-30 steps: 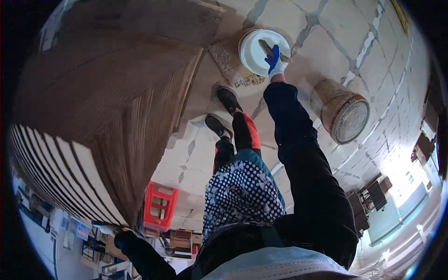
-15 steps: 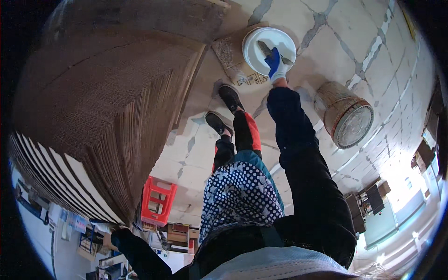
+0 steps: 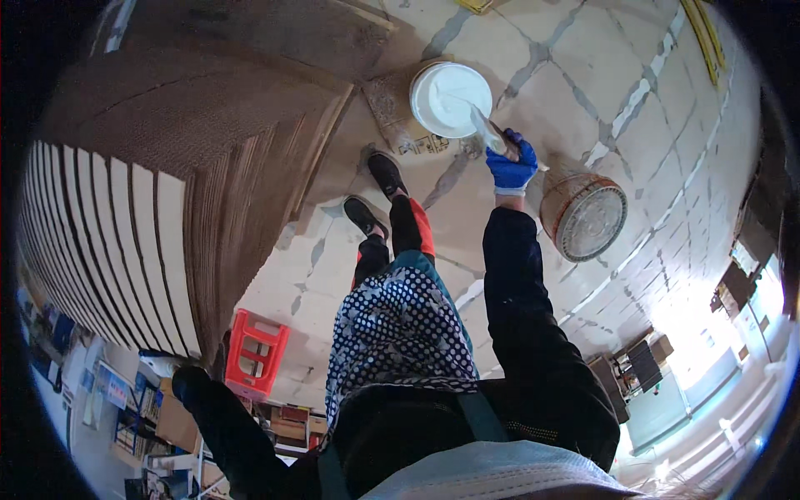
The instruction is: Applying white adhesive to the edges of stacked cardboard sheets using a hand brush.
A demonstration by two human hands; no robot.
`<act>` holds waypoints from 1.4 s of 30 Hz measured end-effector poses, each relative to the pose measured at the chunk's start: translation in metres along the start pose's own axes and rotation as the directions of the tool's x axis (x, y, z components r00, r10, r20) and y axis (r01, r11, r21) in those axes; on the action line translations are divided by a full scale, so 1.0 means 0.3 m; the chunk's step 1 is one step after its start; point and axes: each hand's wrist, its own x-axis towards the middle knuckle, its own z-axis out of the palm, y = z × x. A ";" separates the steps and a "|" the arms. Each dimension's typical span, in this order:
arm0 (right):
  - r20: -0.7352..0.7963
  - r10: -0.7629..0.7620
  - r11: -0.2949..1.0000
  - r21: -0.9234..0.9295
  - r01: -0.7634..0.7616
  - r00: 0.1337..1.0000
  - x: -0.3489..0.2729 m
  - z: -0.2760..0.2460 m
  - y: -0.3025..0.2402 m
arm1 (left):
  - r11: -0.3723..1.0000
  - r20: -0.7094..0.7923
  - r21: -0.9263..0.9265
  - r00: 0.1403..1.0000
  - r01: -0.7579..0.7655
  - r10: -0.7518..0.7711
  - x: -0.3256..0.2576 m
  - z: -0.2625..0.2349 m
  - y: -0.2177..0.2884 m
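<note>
Brush point(image 3: 487, 132), wide and flat as far as the blur lets me judge, sits in the right hand point(image 3: 512, 165), white-coated end pointing up and left of the fist, its tip overlapping the near-right rim of the white bucket point(image 3: 419, 110); touching or just above, cannot tell. Change: half a second ago the right hand was over the bucket with the tool across its mouth; now the hand is outside, right of the bucket and closer to the body, so the white paste point(image 3: 452, 87) beyond the fingers shows mostly uncovered. Likely meaning: the brush is loaded and coming away, dipping about done, though paste could drip on the floor between. Right hand, in a blue-coated glove, is curled firmly round the handle, little gap left. Left hand point(image 3: 165, 364), in a pale glove, is far off at lower left, by the near corner of the board stack point(image 3: 237, 221), same as before; fingers mostly hidden, cannot tell how open they are or whether they grip. Cardboard sheet point(image 3: 385, 107) lies under the bucket, left of the right hand. Rusty brown drum point(image 3: 585, 218) is right of that hand, towards the body; red plastic stool point(image 3: 237, 367) is right of the left hand.
</note>
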 end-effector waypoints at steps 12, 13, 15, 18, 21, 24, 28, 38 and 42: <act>0.148 0.283 0.350 0.904 -0.245 0.948 0.023 -0.120 -0.079 | 0.989 -0.111 0.149 0.994 0.023 -0.007 -0.004 0.015 -0.012; 0.140 0.274 0.343 0.910 -0.232 0.952 0.022 -0.124 -0.075 | 0.989 -0.111 0.149 0.994 0.022 -0.005 0.010 0.038 -0.011; 0.133 0.274 0.367 0.901 -0.231 0.953 0.017 -0.131 -0.075 | 0.976 -0.108 0.218 0.994 -0.002 0.026 0.042 0.080 -0.009; 0.143 0.295 0.410 0.874 -0.260 0.945 0.013 -0.137 -0.098 | 0.977 -0.141 0.210 0.990 0.028 0.002 0.096 0.139 -0.009; 0.150 0.307 0.447 0.849 -0.282 0.940 0.010 -0.135 -0.130 | 0.044 0.183 -0.972 0.867 0.229 -0.463 0.158 0.186 0.007; 0.144 0.330 0.517 0.799 -0.306 0.933 0.005 -0.130 -0.138 | -0.163 0.188 -0.979 0.845 0.121 -0.500 0.209 0.227 0.031; 0.270 0.368 0.475 0.768 -0.430 0.890 0.004 -0.133 -0.096 | -0.143 0.185 -0.981 0.834 0.129 -0.520 0.253 0.266 0.056; 0.230 0.615 0.244 0.854 -0.459 0.755 0.039 -0.155 -0.093 | 0.112 0.161 -0.967 0.890 0.228 -0.427 0.287 0.303 0.047; 0.461 0.328 0.257 0.797 -0.547 0.825 0.083 -0.152 -0.172 | -0.090 0.176 -0.984 0.813 0.152 -0.555 0.281 0.304 0.084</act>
